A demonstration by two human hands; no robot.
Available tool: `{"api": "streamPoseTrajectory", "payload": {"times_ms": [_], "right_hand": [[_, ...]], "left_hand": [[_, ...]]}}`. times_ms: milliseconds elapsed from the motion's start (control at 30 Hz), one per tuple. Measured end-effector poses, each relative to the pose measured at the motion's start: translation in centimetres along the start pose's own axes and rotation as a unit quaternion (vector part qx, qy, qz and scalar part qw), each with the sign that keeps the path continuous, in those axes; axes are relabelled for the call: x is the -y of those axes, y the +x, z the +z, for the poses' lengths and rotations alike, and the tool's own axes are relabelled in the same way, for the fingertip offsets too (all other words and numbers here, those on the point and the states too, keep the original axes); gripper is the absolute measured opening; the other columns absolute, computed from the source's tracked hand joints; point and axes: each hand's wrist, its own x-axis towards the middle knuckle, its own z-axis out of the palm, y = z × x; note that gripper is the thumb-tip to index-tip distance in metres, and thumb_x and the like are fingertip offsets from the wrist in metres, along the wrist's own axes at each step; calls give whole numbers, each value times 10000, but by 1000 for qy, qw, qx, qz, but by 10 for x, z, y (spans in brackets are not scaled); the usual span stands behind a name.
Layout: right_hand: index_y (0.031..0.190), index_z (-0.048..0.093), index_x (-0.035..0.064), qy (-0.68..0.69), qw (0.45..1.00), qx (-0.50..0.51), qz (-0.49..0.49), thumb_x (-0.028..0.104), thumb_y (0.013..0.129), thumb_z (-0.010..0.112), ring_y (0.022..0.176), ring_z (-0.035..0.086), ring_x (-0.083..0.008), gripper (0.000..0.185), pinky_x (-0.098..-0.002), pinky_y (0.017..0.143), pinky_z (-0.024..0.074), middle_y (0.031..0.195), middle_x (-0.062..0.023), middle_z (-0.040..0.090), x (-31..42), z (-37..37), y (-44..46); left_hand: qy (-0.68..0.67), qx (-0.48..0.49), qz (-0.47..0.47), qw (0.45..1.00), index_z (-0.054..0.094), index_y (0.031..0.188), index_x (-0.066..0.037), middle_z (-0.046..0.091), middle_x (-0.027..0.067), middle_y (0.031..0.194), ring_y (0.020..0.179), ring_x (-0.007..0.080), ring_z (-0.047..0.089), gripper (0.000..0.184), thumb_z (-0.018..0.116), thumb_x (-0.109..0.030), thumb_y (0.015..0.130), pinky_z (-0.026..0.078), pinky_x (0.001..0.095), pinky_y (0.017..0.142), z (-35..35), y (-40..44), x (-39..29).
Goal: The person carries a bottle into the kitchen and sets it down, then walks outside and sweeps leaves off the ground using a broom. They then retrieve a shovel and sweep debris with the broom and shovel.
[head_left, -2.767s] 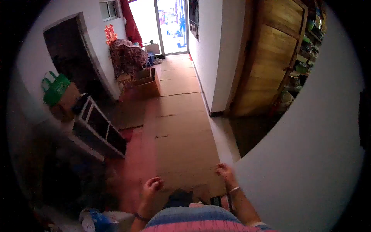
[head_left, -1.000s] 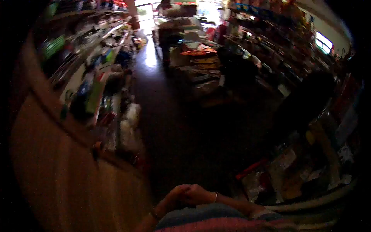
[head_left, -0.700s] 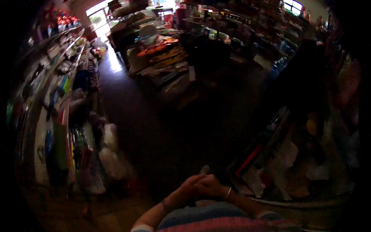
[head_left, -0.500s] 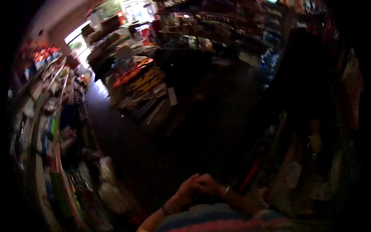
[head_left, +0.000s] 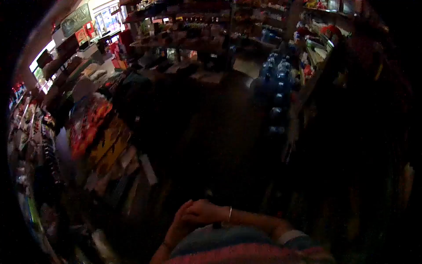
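Observation:
My left hand (head_left: 179, 221) and my right hand (head_left: 203, 212) are clasped together in front of my body, low in the head view. The right one lies over the left, with its fingers folded. Both look closed, and no object shows in either. A pale bracelet (head_left: 230, 214) circles my right wrist. Just below the hands is my striped shirt (head_left: 224, 240). The dim light blurs the separate fingers.
A dark aisle floor (head_left: 220, 132) runs ahead. On the left stands a stack of orange and yellow packages (head_left: 107, 141). Large blue water bottles (head_left: 279, 83) line the right. Stocked shelves (head_left: 189, 31) cross the back, near a bright window (head_left: 107, 17).
My view has turned right, so the package stack and window sit further left and the blue bottles show more fully. My hands remain clasped, slightly further left in view.

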Motion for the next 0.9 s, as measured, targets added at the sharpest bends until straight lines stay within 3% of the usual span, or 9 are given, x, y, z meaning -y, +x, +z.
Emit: {"api": "streamPoseTrajectory", "payload": {"times_ms": [100, 233, 300, 433, 500, 667, 767, 833, 900], "right_hand": [[814, 631, 50, -42, 996, -74, -6, 246, 812, 563, 679, 599, -282, 207, -353, 592, 465, 783, -152, 612, -24, -111, 30], [827, 642, 46, -40, 974, -220, 19, 231, 799, 590, 661, 614, -254, 194, -327, 575, 466, 762, -154, 614, -92, -215, 38], [823, 639, 36, 15, 962, -236, 136, 220, 790, 604, 636, 613, -232, 190, -318, 574, 465, 721, -152, 611, -85, -273, 35], [772, 641, 27, 48, 946, -309, 92, 210, 783, 615, 592, 595, -178, 186, -300, 556, 458, 678, -133, 612, -131, -376, 40], [734, 639, 19, -71, 948, -299, 78, 207, 784, 613, 591, 591, -162, 196, -292, 549, 455, 674, -121, 617, -164, -434, 47], [711, 625, 5, 31, 970, -227, 75, 189, 787, 602, 596, 587, -153, 200, -290, 554, 457, 655, -97, 618, -240, -592, 95], [727, 622, 2, 23, 985, -173, 10, 181, 802, 584, 597, 577, -131, 197, -280, 550, 455, 649, -89, 615, -233, -684, 168], [739, 622, 3, 21, 994, -106, -25, 187, 814, 572, 596, 573, -125, 205, -274, 546, 454, 650, -87, 614, -240, -719, 216], [752, 623, 4, 44, 999, -23, -22, 201, 825, 561, 593, 575, -133, 219, -272, 544, 454, 656, -91, 617, -255, -738, 274]], "left_hand": [[-3, 46, -43, 998, 353, 1273, -76, 519, 103, 1087, 935, 232, 553, 473, 414, -359, 898, 477, 312, 775, 44, 98, -77], [134, 228, 82, 961, 487, 1129, -72, 555, 71, 946, 785, 165, 556, 375, 431, -356, 891, 467, 279, 669, 82, 214, -138], [237, 235, 49, 941, 530, 1043, -86, 558, 54, 892, 737, 145, 541, 339, 438, -373, 887, 453, 270, 644, 128, 267, -170], [237, 274, -91, 928, 569, 920, -109, 555, 21, 805, 683, 111, 507, 314, 442, -394, 882, 425, 255, 611, 203, 373, -226], [171, 251, -150, 941, 570, 920, -109, 556, 14, 795, 675, 101, 498, 310, 442, -389, 883, 412, 251, 602, 238, 411, -260], [108, 234, -43, 965, 558, 956, -88, 559, 21, 848, 767, 109, 503, 284, 476, -346, 871, 412, 254, 682, 299, 517, -343], [178, 227, 175, 941, 518, 1041, -48, 548, 38, 926, 871, 138, 512, 286, 531, -256, 844, 420, 269, 758, 308, 560, -410], [132, 184, 218, 949, 485, 1095, -27, 541, 48, 969, 922, 152, 513, 325, 562, -186, 822, 424, 282, 793, 298, 580, -439], [-50, 127, 106, 985, 453, 1142, -15, 540, 61, 1007, 958, 163, 515, 380, 582, -120, 800, 428, 299, 815, 276, 592, -478]]}}
